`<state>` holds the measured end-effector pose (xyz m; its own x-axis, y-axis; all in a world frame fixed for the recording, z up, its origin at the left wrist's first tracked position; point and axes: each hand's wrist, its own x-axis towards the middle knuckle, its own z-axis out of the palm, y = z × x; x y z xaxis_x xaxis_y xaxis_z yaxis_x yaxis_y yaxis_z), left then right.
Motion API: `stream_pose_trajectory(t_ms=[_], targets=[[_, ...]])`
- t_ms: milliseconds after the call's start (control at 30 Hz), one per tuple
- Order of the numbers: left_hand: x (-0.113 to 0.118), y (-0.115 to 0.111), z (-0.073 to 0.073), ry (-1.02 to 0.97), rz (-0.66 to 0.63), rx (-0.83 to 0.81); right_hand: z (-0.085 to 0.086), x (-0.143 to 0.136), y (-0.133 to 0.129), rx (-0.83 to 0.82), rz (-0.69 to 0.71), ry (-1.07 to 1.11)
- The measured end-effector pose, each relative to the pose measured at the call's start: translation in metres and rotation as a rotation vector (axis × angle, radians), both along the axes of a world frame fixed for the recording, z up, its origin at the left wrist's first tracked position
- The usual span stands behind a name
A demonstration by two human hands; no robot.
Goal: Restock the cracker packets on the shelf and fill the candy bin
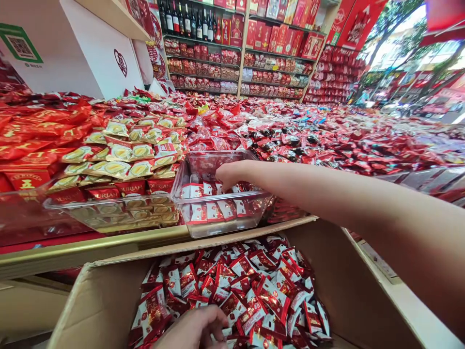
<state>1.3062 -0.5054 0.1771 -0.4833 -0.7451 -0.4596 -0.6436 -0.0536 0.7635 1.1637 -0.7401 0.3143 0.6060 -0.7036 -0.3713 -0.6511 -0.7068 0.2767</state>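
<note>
My right hand (229, 174) reaches in from the right, over a clear plastic bin (221, 229). Its fingers point down and are closed together at the packets inside; whatever they hold is hidden. Small red-and-white wrapped candies (211, 212) stand in neat rows along the bin's front part. Below, my left hand (194, 328) is inside an open cardboard box (105, 295), low in the view. Its fingers are curled but apart over a loose heap of the same candies (250, 295), and no packet shows between them.
Gold durian packets (121, 154) are stacked left of the bin, with red packets (31, 167) beyond. Heaps of wrapped sweets (327, 140) spread behind and to the right. Shelves (240, 58) with bottles and red boxes stand at the back. A gold-edged counter (109, 246) borders the box.
</note>
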Motion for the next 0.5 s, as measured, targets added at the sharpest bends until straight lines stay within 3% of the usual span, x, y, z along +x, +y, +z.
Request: stream_pose_trajectory(t_ms=[100, 200, 267, 333, 400, 500], targets=[[0.006, -0.003, -0.008, -0.187, 0.025, -0.14, 0.034, -0.004, 0.025, -0.091, -0.007, -0.098], [0.011, -0.003, -0.016, -0.216, 0.029, -0.147, 0.069, -0.014, 0.076, -0.192, 0.045, -0.325], [0.012, -0.002, -0.02, -0.225, 0.029, -0.139, 0.074, -0.027, 0.118, -0.106, 0.116, -0.457], [0.011, 0.0, -0.023, -0.226, 0.033, -0.136, 0.05, -0.04, 0.152, 0.175, 0.182, -0.514], [0.009, 0.0, -0.025, -0.211, 0.041, -0.134, 0.0, -0.052, 0.173, 0.489, 0.175, -0.505], [0.005, -0.002, -0.024, -0.162, 0.072, -0.127, -0.09, -0.06, 0.18, 0.502, -0.043, -0.511]])
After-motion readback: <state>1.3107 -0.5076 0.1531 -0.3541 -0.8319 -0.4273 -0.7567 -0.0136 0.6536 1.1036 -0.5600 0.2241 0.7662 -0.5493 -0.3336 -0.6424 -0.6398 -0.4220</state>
